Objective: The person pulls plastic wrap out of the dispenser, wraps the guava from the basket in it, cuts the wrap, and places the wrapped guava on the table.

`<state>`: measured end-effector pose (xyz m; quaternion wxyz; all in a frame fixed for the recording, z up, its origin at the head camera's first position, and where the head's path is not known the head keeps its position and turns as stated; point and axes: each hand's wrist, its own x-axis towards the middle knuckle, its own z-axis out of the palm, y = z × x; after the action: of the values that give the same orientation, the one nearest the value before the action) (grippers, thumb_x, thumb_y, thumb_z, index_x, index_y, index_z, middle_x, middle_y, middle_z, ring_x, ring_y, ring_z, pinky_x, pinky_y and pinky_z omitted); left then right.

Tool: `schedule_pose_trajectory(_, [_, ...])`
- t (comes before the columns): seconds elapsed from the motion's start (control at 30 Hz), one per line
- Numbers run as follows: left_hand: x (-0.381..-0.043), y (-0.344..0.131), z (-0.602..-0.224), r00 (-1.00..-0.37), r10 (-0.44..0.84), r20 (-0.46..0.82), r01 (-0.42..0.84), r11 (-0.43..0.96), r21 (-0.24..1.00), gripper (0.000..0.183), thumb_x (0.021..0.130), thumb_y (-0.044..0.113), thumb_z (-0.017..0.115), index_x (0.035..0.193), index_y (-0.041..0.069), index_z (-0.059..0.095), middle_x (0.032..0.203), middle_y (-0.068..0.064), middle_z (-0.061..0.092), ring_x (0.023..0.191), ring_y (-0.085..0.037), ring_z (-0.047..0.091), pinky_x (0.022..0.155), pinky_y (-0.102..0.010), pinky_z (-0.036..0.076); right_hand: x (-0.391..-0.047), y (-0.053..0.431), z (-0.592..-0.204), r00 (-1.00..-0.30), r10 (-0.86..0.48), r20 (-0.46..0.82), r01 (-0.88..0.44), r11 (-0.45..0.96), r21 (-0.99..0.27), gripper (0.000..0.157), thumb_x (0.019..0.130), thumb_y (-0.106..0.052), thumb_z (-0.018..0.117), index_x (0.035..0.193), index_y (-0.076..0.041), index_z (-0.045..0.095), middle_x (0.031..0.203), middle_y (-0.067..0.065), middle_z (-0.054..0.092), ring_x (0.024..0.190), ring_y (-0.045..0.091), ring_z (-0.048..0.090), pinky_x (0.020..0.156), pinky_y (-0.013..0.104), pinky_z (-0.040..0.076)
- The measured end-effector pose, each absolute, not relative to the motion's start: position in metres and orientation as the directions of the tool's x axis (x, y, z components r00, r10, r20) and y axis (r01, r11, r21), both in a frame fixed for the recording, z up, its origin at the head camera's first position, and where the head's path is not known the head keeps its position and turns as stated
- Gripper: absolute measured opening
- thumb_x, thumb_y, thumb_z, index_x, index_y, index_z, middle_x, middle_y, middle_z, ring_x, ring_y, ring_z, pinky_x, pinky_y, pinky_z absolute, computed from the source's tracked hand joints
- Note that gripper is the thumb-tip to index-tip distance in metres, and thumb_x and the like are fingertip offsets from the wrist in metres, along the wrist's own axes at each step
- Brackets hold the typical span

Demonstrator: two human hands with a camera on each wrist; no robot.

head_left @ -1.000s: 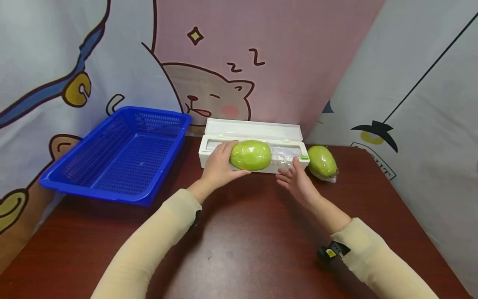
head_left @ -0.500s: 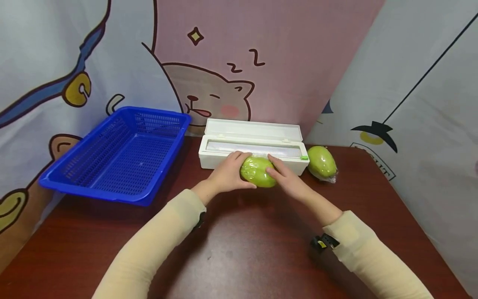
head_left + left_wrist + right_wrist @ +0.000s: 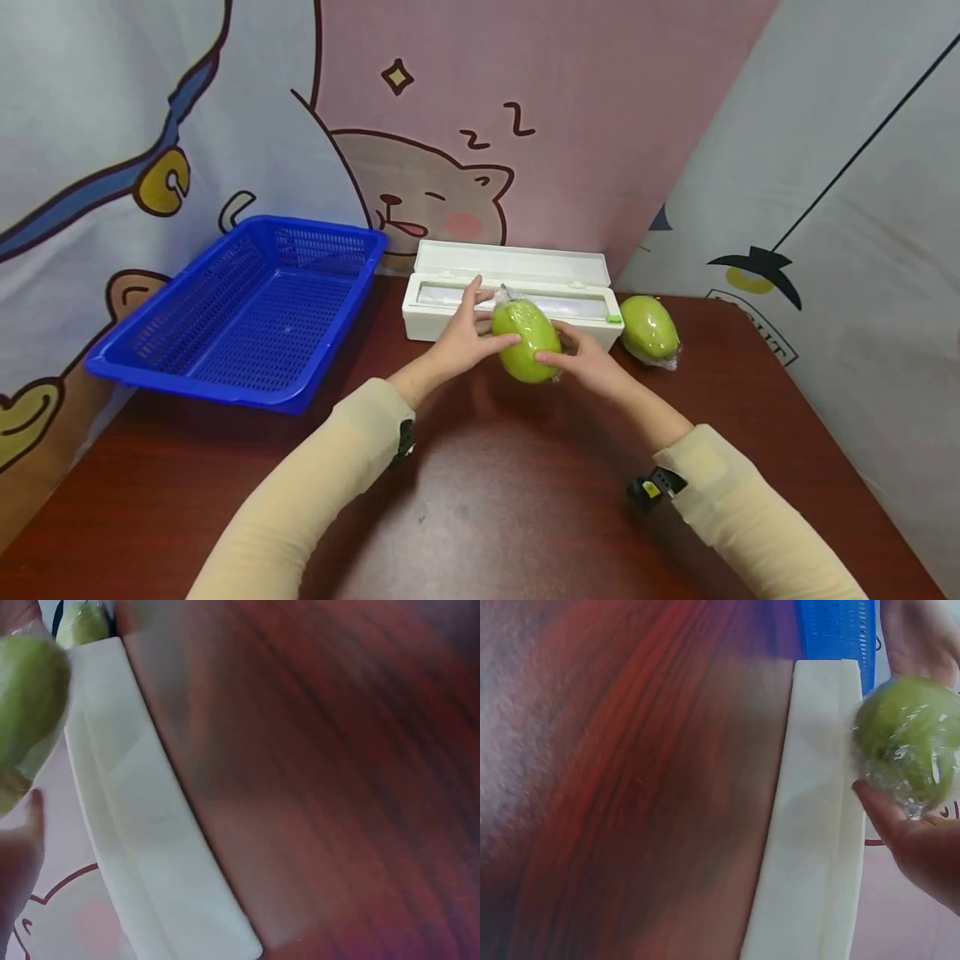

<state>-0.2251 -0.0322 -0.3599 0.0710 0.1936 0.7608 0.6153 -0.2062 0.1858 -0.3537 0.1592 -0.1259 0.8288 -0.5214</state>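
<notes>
A green oval fruit (image 3: 527, 340) in clear plastic film is held tilted above the table, in front of a white film box (image 3: 435, 321). My right hand (image 3: 596, 367) grips its right side, thumb in front and fingers partly hidden behind. At its upper left is my left hand (image 3: 456, 343), fingers spread and fairly straight, the thumb touching the front. In the right wrist view, shiny, crinkled film shows on the fruit (image 3: 911, 739). Only part of the fruit (image 3: 30, 697) shows in the left wrist view, near my left thumb.
The box's lid (image 3: 513, 262) stands raised, with a film roll inside and a green slider at the right end. Right of it lies another film-wrapped green fruit (image 3: 649, 327). A blue plastic basket (image 3: 300, 398) stands at the left, on the dark red table (image 3: 480, 500).
The fruit has come off the box toward me and turned from lying sideways to more upright. My right hand has come in and taken hold; my left fingers have spread.
</notes>
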Motion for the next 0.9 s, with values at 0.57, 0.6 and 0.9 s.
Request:
schedule_pose_trajectory(0.57, [-0.217, -0.011, -0.366, -0.859, 0.501, -0.101, -0.083, 0.058, 0.995, 0.060, 0.097, 0.028, 0.048, 0.146, 0.006, 0.022, 0.134, -0.023, 0.044, 0.113, -0.035, 0.057, 0.089, -0.036, 0.053, -0.203, 0.182, -0.341, -0.947, -0.254, -0.198, 0.101, 0.348, -0.932, 0.071, 0.093, -0.033, 0.053, 0.144, -0.001, 0.016, 0.144, 0.024, 0.035, 0.121, 0.030, 0.047, 0.090, 0.029, 0.047])
schedule_pose_trajectory(0.6, [-0.217, -0.008, -0.366, -0.865, 0.493, -0.098, -0.081, 0.056, 0.995, 0.060, 0.097, 0.028, 0.048, 0.146, 0.007, 0.023, 0.135, -0.023, 0.044, 0.113, -0.035, 0.057, 0.089, -0.036, 0.053, -0.202, 0.183, -0.340, -0.952, -0.233, -0.201, 0.109, 0.354, -0.929, 0.071, 0.092, -0.034, 0.054, 0.143, -0.002, 0.017, 0.144, 0.024, 0.035, 0.121, 0.032, 0.047, 0.090, 0.030, 0.048])
schedule_pose_trajectory(0.9, [-0.213, 0.028, -0.357, -0.910, 0.403, -0.093, -0.099, 0.006, 0.995, 0.061, 0.095, 0.031, 0.053, 0.140, 0.004, 0.023, 0.136, -0.024, 0.046, 0.108, -0.034, 0.061, 0.085, -0.034, 0.054, -0.195, 0.205, -0.326, -0.969, -0.144, -0.200, 0.142, 0.337, -0.931, 0.072, 0.094, -0.036, 0.051, 0.145, 0.000, 0.017, 0.141, 0.026, 0.037, 0.093, 0.005, 0.056, 0.078, 0.019, 0.050])
